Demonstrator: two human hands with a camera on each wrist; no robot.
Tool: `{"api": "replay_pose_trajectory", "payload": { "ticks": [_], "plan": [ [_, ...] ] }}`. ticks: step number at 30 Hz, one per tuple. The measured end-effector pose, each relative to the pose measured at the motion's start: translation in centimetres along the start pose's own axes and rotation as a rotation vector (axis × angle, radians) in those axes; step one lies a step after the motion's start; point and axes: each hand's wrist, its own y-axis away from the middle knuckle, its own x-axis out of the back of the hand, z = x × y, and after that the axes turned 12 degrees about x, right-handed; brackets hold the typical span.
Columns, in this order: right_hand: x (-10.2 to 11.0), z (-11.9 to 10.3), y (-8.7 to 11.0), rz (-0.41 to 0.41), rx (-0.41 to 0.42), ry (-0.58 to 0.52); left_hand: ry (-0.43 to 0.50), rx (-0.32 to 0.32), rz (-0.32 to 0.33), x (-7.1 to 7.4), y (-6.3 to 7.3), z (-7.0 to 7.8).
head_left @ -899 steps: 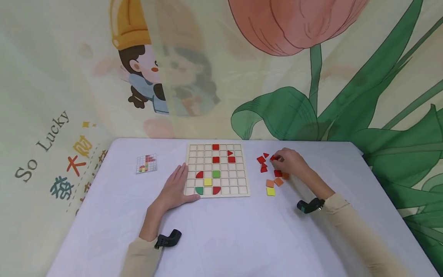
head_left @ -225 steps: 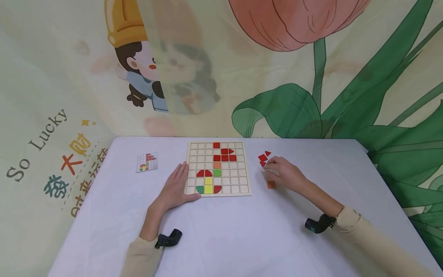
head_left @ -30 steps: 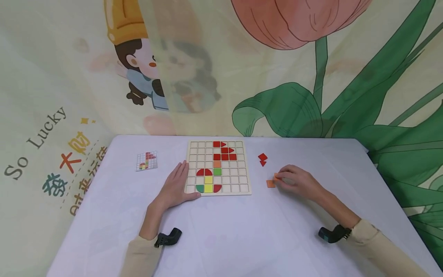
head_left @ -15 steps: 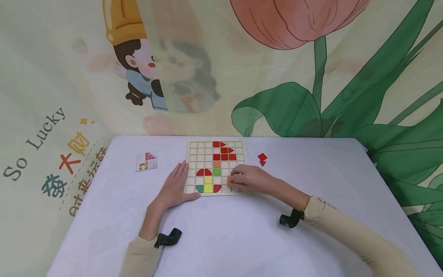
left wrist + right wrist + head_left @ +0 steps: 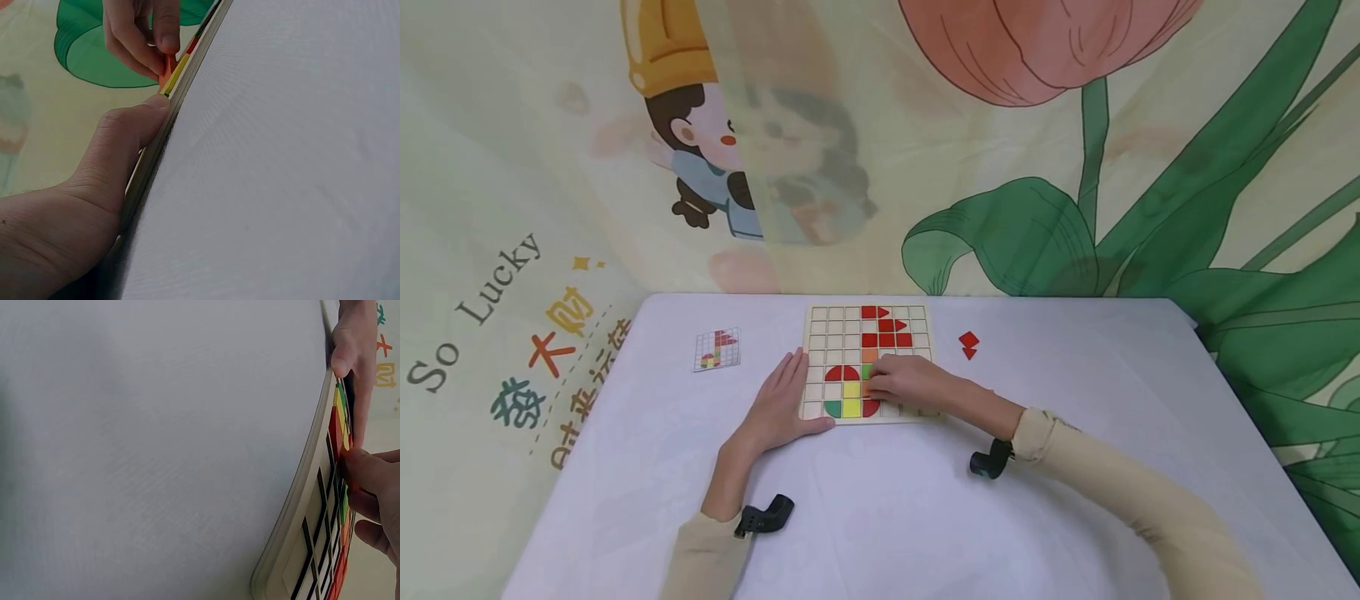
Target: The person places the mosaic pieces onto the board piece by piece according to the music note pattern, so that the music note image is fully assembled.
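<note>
A wooden grid board (image 5: 906, 389) lies on the table with red, yellow, green and orange tiles set in its squares. My left hand (image 5: 778, 404) rests at its left edge, fingers straight, thumb on the front edge. In the head view my right hand (image 5: 917, 383) is over the lower middle of the board. It pinches an orange tile (image 5: 167, 70), seen on edge in the left wrist view, beside a yellow tile (image 5: 852, 389). The right hand partly covers the green square tile (image 5: 867, 369) and a red quarter-round tile (image 5: 871, 408).
Red tiles (image 5: 969, 339) lie on the table right of the board. A small pattern card (image 5: 717, 349) with a coloured grid lies at the left. White cloth (image 5: 880, 517) covers the table; a printed backdrop (image 5: 820, 167) stands behind it.
My right hand has carried an orange tile leftward from the table onto the board. Compared with earlier frames, more tiles sit on the board and fewer beside it. My left hand has stayed put.
</note>
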Motion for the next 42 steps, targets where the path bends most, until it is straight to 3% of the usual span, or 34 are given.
{"api": "replay_pose_trajectory", "payload": {
  "ticks": [10,17,22,28,33,37,42],
  "plan": [
    [0.4,-0.4,-0.1,-0.017,-0.042,-0.036,0.008,0.000,-0.005,0.0,0.0,0.0],
    [0.6,-1.2,1.4,-0.040,-0.075,0.002,0.012,0.002,0.001,0.0,0.0,0.2],
    [1.2,-2.5,4.7,-0.015,-0.144,-0.074,0.029,-0.012,0.002,-0.3,-0.1,0.3],
    [1.6,-4.7,11.0,0.022,-0.165,-0.065,0.028,-0.002,-0.001,-0.3,-0.1,0.3],
    [1.3,-5.5,15.6,0.153,-0.219,-0.003,0.012,0.007,-0.005,0.0,-0.2,0.1],
    [1.0,-5.7,17.7,0.218,-0.265,0.029,0.003,0.003,-0.010,0.2,-0.2,0.0],
    [1.0,-5.8,18.7,0.213,-0.323,0.004,0.007,-0.002,-0.011,0.2,0.0,0.1]
  ]
}}
